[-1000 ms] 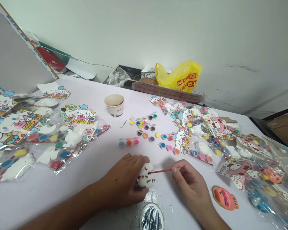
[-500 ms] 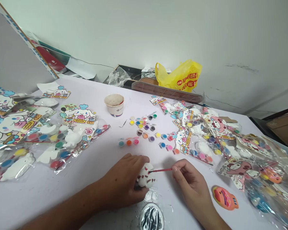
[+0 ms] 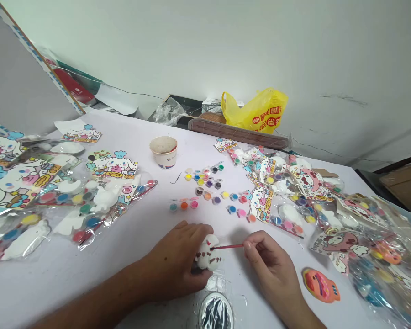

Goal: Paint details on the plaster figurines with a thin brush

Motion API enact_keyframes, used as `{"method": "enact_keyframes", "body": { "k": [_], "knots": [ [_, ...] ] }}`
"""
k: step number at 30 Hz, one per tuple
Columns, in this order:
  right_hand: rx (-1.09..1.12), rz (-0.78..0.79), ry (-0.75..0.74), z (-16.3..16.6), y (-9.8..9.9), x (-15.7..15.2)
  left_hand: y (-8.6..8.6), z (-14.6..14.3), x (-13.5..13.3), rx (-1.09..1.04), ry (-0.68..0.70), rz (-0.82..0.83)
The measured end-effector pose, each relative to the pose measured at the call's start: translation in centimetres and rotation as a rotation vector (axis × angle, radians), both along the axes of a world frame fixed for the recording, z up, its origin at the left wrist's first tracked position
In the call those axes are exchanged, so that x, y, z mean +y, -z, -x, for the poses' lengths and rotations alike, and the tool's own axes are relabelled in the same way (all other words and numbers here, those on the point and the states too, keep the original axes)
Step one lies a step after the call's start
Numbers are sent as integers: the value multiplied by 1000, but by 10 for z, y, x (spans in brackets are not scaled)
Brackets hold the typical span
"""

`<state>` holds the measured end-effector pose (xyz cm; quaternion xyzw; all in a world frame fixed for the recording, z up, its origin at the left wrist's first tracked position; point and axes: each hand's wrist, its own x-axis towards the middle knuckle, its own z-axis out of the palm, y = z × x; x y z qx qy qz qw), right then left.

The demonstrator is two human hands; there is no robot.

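Observation:
My left hand [image 3: 181, 258] is closed around a small white plaster figurine [image 3: 210, 256] marked with rows of brown-red dabs and a red spot. Between the thumb and fingers of my right hand [image 3: 269, 265] is a thin red paintbrush [image 3: 229, 246]. Its dark tip touches, or nearly touches, the figurine's upper face. Below the figurine lies clear plastic packaging with a round silver-rimmed piece [image 3: 215, 313]. Small open paint pots [image 3: 184, 205] of several colours sit in strips beyond my hands.
A paper cup [image 3: 163, 153] stands at the back. Bagged plaster kits [image 3: 102, 196] cover the left side, and more bagged kits [image 3: 291, 214] the right. A painted orange-pink piece [image 3: 321, 285] lies right of my right hand. Behind the table edge is a yellow plastic bag [image 3: 256, 109].
The brush and my right hand have shifted slightly left and down, with the tip a little lower on the figurine. My left hand stays almost still, gripping the figurine.

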<state>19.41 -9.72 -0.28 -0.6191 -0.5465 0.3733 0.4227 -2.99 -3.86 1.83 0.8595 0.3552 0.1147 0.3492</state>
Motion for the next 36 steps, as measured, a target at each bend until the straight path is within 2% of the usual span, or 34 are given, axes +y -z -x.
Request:
{"method": "enact_keyframes", "body": {
  "k": [16, 25, 36],
  "knots": [
    [-63, -35, -12, 0, -5, -3, 2, 1, 0, 1, 10, -5],
    [-105, -69, 6, -4, -8, -4, -6, -1, 1, 21, 1, 10],
    [-135, -83, -45, -1, -7, -5, -1, -1, 1, 17, -2, 23]
  ]
}}
